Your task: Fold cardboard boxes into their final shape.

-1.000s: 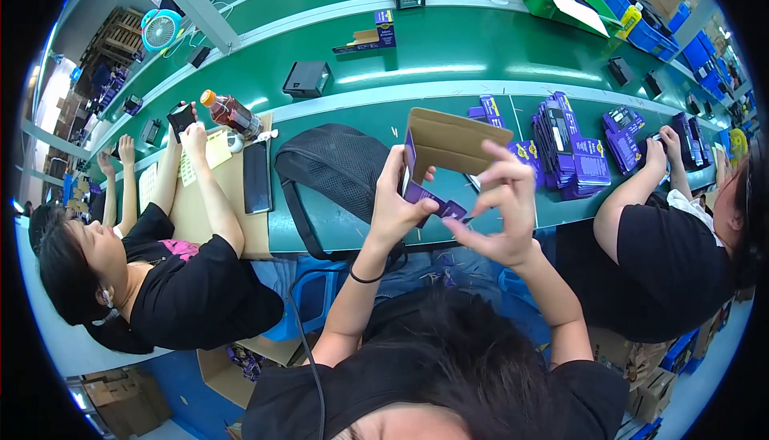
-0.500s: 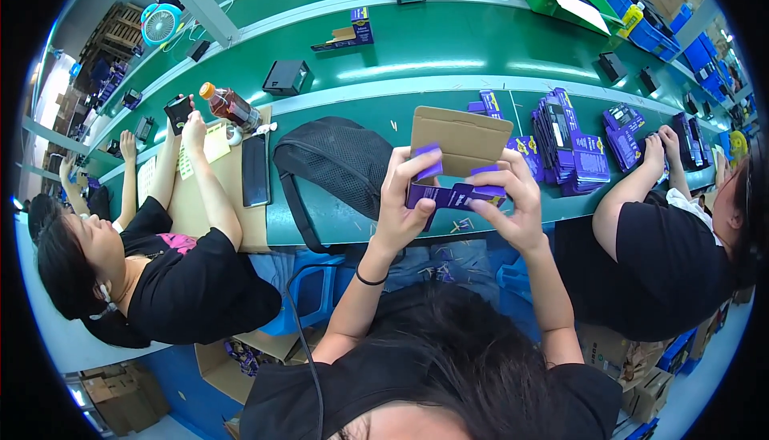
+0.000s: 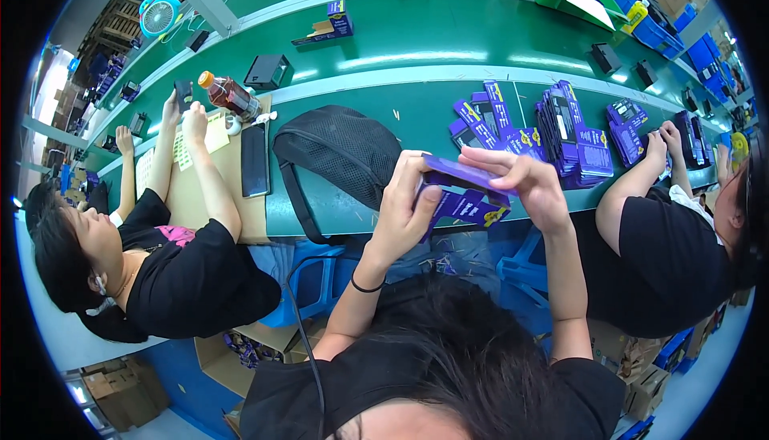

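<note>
A small purple cardboard box (image 3: 474, 206) is held up in front of me above the table edge, with an opening on the side facing me. My left hand (image 3: 404, 206) is closed around its left end, thumb on the front. At the upper right, my right hand (image 3: 538, 190) grips the box's top panel, several fingers stretched along it; part of that grip is hidden. Beyond the box, flattened purple cartons (image 3: 490, 123) lie spread on the green table, beside a thicker stack of flattened cartons (image 3: 573, 139).
A black mesh bag (image 3: 340, 155) lies left of my hands, with a drink bottle (image 3: 231, 95) behind it. Co-workers sit at both sides. A conveyor belt (image 3: 400, 35) beyond carries black devices (image 3: 267, 72) and an opened purple box (image 3: 328, 26).
The box's brown inner flap has folded down, and its purple outer face now shows. My right hand has shifted up onto the top. Items on the conveyor have moved left.
</note>
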A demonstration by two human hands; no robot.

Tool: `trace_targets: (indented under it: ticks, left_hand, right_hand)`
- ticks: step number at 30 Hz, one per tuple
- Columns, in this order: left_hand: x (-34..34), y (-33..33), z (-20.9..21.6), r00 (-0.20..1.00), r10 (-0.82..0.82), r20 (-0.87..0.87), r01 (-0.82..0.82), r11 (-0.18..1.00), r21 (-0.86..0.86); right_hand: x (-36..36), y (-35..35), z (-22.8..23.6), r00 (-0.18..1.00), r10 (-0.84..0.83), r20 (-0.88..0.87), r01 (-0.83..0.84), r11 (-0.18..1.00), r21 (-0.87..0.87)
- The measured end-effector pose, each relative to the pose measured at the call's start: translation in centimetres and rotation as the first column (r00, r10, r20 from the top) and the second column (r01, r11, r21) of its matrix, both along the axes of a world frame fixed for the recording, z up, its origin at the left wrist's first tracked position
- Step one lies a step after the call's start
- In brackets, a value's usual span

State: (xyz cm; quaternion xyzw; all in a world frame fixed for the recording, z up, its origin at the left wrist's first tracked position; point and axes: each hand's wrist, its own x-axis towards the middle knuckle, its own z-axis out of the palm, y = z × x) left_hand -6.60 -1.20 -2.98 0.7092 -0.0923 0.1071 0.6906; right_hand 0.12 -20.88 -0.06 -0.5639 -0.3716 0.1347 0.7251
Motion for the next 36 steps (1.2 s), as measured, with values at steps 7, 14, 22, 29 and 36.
trace_targets:
  ticks: [7, 14, 22, 29, 36]
  left_hand:
    - [-0.1, 0.1, -0.3, 0.99, -0.012, 0.141, -0.014, 0.983, 0.181]
    - [-0.3, -0.2, -1.8, 0.972, 0.008, 0.237, -0.018, 0.999, 0.039]
    - [-0.6, -0.3, -0.2, 0.978, -0.122, 0.172, 0.122, 0.992, 0.006]
    - [-0.7, 0.0, 1.2, 0.986, -0.114, 0.123, 0.086, 0.973, 0.213]
    - [-0.5, -0.7, 0.4, 0.98, -0.039, 0.196, 0.019, 0.994, 0.107]
  right_hand:
    - [-0.5, 0.1, 2.2, 0.962, 0.004, -0.273, -0.056, 0.982, -0.181]
    - [-0.7, -0.5, 4.3, 0.987, 0.059, -0.149, -0.115, 0.911, -0.396]
    - [-1.5, -0.6, 3.4, 0.962, -0.067, 0.264, 0.167, 0.912, -0.376]
    - [-2.7, -0.3, 2.9, 0.955, -0.085, 0.284, 0.21, 0.87, -0.446]
    - [-3.6, 1.2, 3.5, 0.952, -0.204, 0.23, 0.264, 0.925, -0.272]
